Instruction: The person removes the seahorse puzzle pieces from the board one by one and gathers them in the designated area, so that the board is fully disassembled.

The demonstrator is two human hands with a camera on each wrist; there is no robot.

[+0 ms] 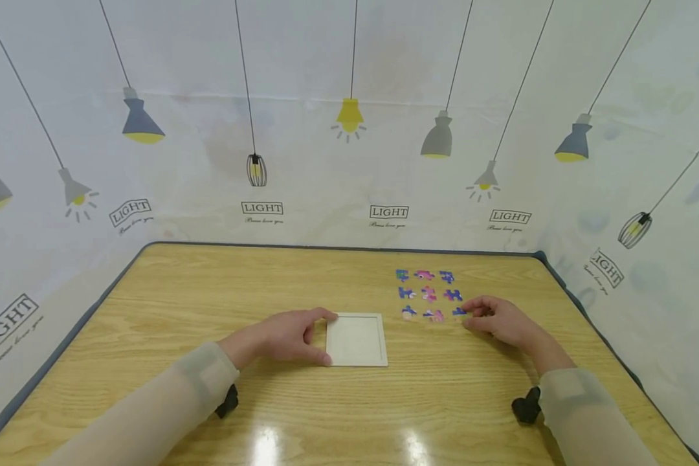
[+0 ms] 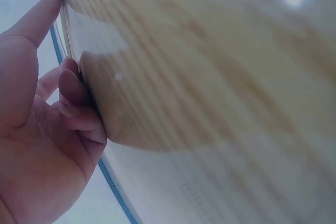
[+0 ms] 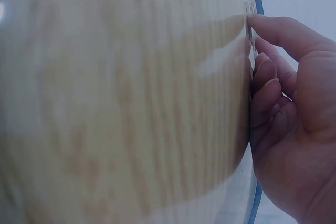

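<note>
A square white puzzle tray (image 1: pixel 356 340) with a raised rim lies flat on the table in the head view. My left hand (image 1: pixel 294 335) holds it at its left side, index finger by the far corner and thumb by the near corner. My right hand (image 1: pixel 503 321) pinches a blue puzzle piece (image 1: pixel 459 312) at the near right of the group, thumb and index finger at its right edge. In the wrist views, the other fingers of the left hand (image 2: pixel 47 114) and the right hand (image 3: pixel 294 103) are curled against the tabletop.
Several blue and pink puzzle pieces, among them a pink one (image 1: pixel 429 294), lie in rows right of the tray. The wooden table (image 1: pixel 239 278) has a dark edge strip (image 1: pixel 349 248). A wall cloth printed with lamps (image 1: pixel 326 175) stands behind it and at the sides.
</note>
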